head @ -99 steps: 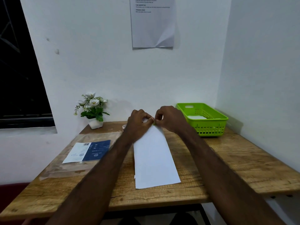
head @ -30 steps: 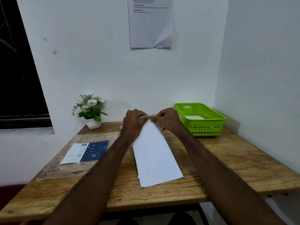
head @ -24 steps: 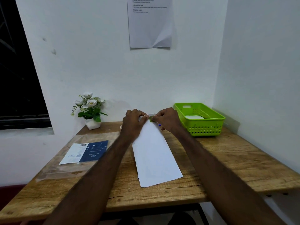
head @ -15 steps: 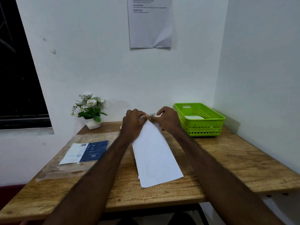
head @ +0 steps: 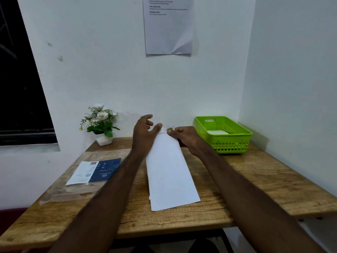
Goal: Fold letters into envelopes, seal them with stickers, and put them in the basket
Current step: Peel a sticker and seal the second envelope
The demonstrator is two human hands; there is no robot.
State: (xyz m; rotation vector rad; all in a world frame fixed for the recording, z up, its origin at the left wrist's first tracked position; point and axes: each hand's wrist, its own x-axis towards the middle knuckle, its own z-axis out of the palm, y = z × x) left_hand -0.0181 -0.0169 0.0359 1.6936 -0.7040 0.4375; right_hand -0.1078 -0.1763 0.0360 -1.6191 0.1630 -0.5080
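A long white envelope lies lengthwise on the wooden table, its far end raised between my hands. My right hand pinches that far end, where a small green-tinted sticker sits on the flap. My left hand has its fingers spread and lifted, with only the thumb tip touching the flap beside the sticker. A green plastic basket stands at the back right with a white envelope inside.
A clear plastic sleeve with a blue-and-white printed card lies on the left of the table. A small white pot of artificial flowers stands at the back left. Walls close in behind and on the right. A paper sheet hangs on the wall.
My left hand has let go of the envelope's far end and opened its fingers upward, leaving just the thumb on the flap. My right hand keeps its pinch there.
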